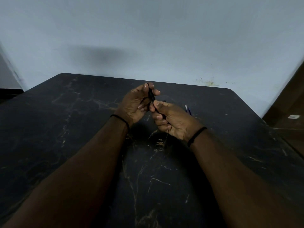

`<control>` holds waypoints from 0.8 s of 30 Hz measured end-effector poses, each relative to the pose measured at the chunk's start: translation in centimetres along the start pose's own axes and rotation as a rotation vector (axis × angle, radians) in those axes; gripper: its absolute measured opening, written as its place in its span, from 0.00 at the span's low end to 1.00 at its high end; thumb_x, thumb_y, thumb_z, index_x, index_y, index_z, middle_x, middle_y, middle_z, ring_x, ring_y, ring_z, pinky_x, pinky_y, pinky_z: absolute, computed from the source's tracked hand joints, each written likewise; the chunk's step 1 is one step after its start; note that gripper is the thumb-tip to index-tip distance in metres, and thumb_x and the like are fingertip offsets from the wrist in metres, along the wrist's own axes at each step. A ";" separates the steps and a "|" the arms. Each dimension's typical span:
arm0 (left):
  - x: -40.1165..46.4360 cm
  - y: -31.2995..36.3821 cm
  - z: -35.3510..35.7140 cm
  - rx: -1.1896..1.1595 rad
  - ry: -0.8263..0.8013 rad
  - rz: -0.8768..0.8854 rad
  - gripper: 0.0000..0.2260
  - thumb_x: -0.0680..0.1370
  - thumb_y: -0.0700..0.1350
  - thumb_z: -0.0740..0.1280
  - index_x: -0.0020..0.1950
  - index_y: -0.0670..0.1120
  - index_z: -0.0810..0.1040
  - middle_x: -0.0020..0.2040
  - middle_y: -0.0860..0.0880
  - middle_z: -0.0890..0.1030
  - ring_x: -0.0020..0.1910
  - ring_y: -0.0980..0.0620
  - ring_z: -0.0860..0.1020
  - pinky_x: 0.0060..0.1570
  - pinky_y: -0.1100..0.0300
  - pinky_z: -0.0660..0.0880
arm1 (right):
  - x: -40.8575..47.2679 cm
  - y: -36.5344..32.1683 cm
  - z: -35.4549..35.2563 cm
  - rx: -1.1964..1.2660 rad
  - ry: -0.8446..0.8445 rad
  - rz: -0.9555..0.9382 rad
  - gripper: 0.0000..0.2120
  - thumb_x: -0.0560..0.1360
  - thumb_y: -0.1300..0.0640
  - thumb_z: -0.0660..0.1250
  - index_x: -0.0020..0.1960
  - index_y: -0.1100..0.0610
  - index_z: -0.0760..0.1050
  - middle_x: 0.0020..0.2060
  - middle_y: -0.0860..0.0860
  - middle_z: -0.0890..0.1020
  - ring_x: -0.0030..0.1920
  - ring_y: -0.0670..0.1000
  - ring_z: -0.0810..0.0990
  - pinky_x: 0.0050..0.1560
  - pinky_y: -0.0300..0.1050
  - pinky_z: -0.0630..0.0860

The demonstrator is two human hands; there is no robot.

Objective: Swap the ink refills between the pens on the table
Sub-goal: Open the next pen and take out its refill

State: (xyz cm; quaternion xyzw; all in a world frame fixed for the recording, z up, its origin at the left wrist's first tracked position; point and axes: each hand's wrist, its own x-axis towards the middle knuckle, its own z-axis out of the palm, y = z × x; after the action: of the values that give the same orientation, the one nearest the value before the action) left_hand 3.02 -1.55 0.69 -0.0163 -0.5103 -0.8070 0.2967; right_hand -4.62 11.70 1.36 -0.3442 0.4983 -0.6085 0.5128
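A thin black pen [152, 97] is held up above the middle of the dark table [82, 145], its metal tip pointing away from me. My left hand [137, 102] pinches its upper part between thumb and fingers. My right hand [171, 120] grips its lower part, with the fingers curled round the barrel. Two blue pen parts [188, 110], one with a white end, lie on the table just right of my right hand; I cannot tell whether they are refills or barrels.
The table has a black marbled top and stands against a pale wall [148, 38]. A brown wooden surface [287, 104] rises at the right edge. Black bands sit on both wrists.
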 end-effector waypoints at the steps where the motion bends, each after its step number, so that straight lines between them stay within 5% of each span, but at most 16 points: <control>1: 0.0 0.0 0.0 0.012 0.000 0.005 0.08 0.76 0.47 0.60 0.47 0.43 0.74 0.38 0.49 0.85 0.16 0.59 0.66 0.18 0.66 0.63 | 0.0 0.0 0.1 -0.011 0.010 -0.005 0.16 0.86 0.51 0.53 0.42 0.56 0.69 0.24 0.46 0.66 0.20 0.40 0.58 0.18 0.32 0.52; 7: 0.0 0.1 0.4 0.026 0.032 0.003 0.12 0.85 0.41 0.52 0.48 0.41 0.72 0.36 0.49 0.83 0.16 0.59 0.65 0.19 0.67 0.69 | 0.4 0.4 0.3 -0.124 0.118 -0.060 0.16 0.86 0.52 0.55 0.41 0.56 0.70 0.23 0.46 0.66 0.20 0.41 0.57 0.18 0.31 0.53; 13: 0.0 -0.2 0.0 0.061 0.120 -0.013 0.11 0.85 0.42 0.56 0.49 0.42 0.76 0.41 0.47 0.85 0.17 0.60 0.62 0.19 0.69 0.64 | 0.7 1.1 -0.1 -0.319 0.306 -0.212 0.09 0.81 0.53 0.66 0.46 0.56 0.79 0.27 0.49 0.72 0.21 0.43 0.62 0.21 0.34 0.58; 18: 0.1 -0.4 -0.1 0.063 0.114 -0.020 0.11 0.84 0.43 0.57 0.52 0.41 0.77 0.50 0.45 0.85 0.17 0.60 0.61 0.19 0.68 0.61 | 1.2 1.1 -0.4 -0.420 0.471 -0.285 0.17 0.83 0.48 0.60 0.48 0.58 0.82 0.28 0.47 0.76 0.24 0.42 0.66 0.28 0.39 0.62; 24: 0.1 -0.5 -0.5 0.106 0.127 -0.019 0.12 0.84 0.44 0.57 0.55 0.40 0.77 0.54 0.44 0.84 0.18 0.60 0.61 0.19 0.67 0.61 | 0.6 1.1 -0.2 -0.345 0.440 -0.324 0.05 0.81 0.55 0.66 0.48 0.56 0.78 0.35 0.51 0.80 0.26 0.42 0.68 0.24 0.34 0.64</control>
State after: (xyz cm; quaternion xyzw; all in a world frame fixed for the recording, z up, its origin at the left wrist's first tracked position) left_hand 2.80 -1.86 0.05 0.0557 -0.5326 -0.7811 0.3211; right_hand -4.69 11.17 0.21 -0.3610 0.6320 -0.6483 0.2233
